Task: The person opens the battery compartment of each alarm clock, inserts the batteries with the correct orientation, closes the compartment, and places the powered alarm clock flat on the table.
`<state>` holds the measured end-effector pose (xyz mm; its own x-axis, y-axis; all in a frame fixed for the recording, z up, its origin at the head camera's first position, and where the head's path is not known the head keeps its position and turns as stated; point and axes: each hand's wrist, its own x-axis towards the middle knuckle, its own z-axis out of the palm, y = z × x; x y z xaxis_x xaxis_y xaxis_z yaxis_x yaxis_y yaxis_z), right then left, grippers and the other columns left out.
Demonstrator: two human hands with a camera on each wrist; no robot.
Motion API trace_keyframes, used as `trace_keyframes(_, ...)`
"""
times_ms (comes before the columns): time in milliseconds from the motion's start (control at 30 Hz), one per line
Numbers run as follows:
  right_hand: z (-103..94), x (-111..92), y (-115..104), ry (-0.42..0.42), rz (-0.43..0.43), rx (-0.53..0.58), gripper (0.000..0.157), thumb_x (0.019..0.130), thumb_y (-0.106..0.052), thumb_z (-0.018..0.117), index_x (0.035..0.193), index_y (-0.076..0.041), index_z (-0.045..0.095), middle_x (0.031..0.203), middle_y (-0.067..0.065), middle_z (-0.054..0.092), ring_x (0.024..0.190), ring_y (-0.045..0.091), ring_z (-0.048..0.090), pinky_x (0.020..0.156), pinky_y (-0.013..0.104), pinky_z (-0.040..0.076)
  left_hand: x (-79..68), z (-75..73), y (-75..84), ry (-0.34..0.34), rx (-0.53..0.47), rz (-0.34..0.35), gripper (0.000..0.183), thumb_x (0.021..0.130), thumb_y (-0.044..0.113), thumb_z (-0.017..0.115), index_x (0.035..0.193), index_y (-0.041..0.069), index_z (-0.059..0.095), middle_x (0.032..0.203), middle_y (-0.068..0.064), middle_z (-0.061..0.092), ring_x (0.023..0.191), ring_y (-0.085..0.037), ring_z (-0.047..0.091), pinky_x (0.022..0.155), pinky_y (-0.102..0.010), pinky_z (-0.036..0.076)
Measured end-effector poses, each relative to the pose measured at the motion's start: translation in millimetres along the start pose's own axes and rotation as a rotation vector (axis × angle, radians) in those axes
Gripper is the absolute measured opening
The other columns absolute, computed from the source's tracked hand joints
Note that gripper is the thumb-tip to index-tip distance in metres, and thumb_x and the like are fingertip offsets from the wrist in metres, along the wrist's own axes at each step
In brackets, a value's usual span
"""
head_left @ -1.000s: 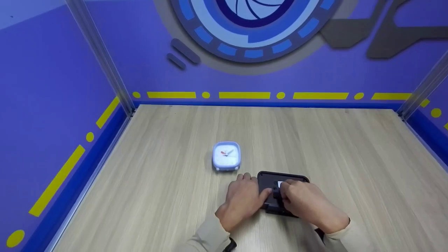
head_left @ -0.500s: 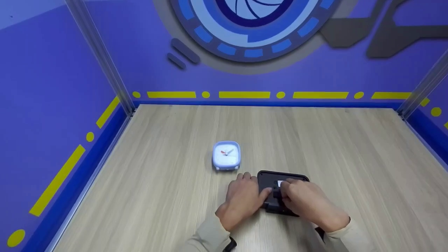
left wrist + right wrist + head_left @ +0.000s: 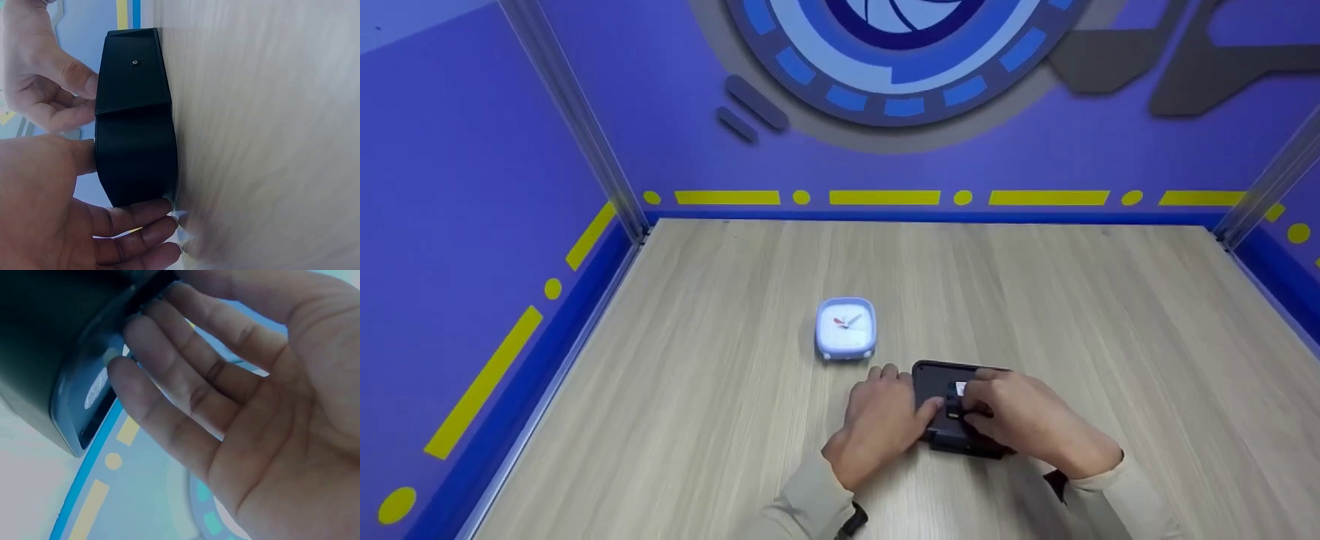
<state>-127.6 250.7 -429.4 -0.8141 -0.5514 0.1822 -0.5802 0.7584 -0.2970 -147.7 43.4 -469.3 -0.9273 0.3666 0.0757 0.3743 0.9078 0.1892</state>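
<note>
A black device [image 3: 932, 381] shaped like a rounded-square box lies with its panel up; its kind is unclear. A small white label [image 3: 960, 388] shows near the middle of that panel. My left hand [image 3: 881, 420] grips the device's left side: the thumb rests on the panel and, in the left wrist view, fingers lie along the side wall [image 3: 135, 157]. Over the panel's right part is my right hand [image 3: 1031, 420], its fingertips at the label and a dark recess. Loosely bent fingers [image 3: 163, 399] reach to the panel in the right wrist view; nothing shows between them.
A light blue clock [image 3: 846, 352] with a white dial stands on the wooden table [image 3: 697, 360], beyond the left hand. Blue-purple panels [image 3: 660, 150] rise behind the table and at both sides, with metal corner posts [image 3: 562, 105].
My right hand has lifted and loosened, its thumb and fingers spreading apart and uncovering more of the recess. The left hand stays on the device. The head view has tipped slightly down.
</note>
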Motion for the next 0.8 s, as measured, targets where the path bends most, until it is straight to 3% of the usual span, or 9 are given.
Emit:
trace_keyframes(467, -3.0, -0.4, -2.5, 0.041, -0.045, -0.071, 0.028, 0.077, 0.0, 0.086, 0.076, -0.016, 0.062, 0.076, -0.009, 0.058, 0.064, 0.006, 0.051, 0.056, 0.031, 0.047, 0.8, -2.1, 0.1, -0.005, -0.007, 0.01, 0.057, 0.104, 0.059, 0.059, 0.107, 0.005, 0.075, 0.093, -0.007, 0.064, 0.088, -0.021, 0.06, 0.068, -0.036, 0.051)
trace_keyframes(800, 1.0, -0.9, -6.1, 0.027, -0.013, -0.093, 0.028, 0.075, 0.002, 0.085, 0.072, -0.014, 0.062, 0.073, -0.006, 0.057, 0.063, 0.006, 0.05, 0.054, 0.031, 0.047, 0.5, -1.4, 0.0, 0.002, -0.001, 0.007, 0.057, 0.104, 0.059, 0.059, 0.107, 0.005, 0.076, 0.094, -0.007, 0.064, 0.089, -0.022, 0.06, 0.068, -0.036, 0.051)
